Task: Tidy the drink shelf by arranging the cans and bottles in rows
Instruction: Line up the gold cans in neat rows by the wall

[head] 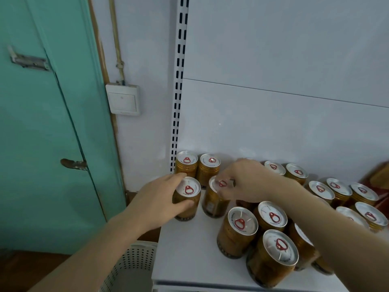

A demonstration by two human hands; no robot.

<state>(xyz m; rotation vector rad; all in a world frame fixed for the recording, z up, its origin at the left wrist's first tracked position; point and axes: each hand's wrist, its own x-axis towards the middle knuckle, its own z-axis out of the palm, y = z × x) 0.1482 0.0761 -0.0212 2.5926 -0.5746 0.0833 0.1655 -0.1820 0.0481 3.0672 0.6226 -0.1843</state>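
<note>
The left hand (160, 199) wraps its fingers and thumb around the side of a gold can (187, 200) at the left edge of the white shelf (189, 249), thumb low on the front, fingertips at the rim. At 3 o'clock of it the right hand (242, 182) reaches over from the right and pinches the top rim of a second can (214, 199), fingers curled down over its silver lid and red pull tab; that can leans slightly. At 12 o'clock of these 2 stand 2 more upright cans (197, 165) side by side against the back panel, just beside the slotted upright (179, 91). At 5 o'clock of the right hand a loose cluster of cans (259, 234) stands close together near the front edge, partly hidden by the right forearm. At 3 o'clock, along the back, further cans (320, 186) sit in an uneven group. Outward at 9 o'clock are a wall switch (123, 100) and a green door (42, 123); at 6 o'clock of the left hand, below the shelf, a perforated white basket (132, 264).
</note>
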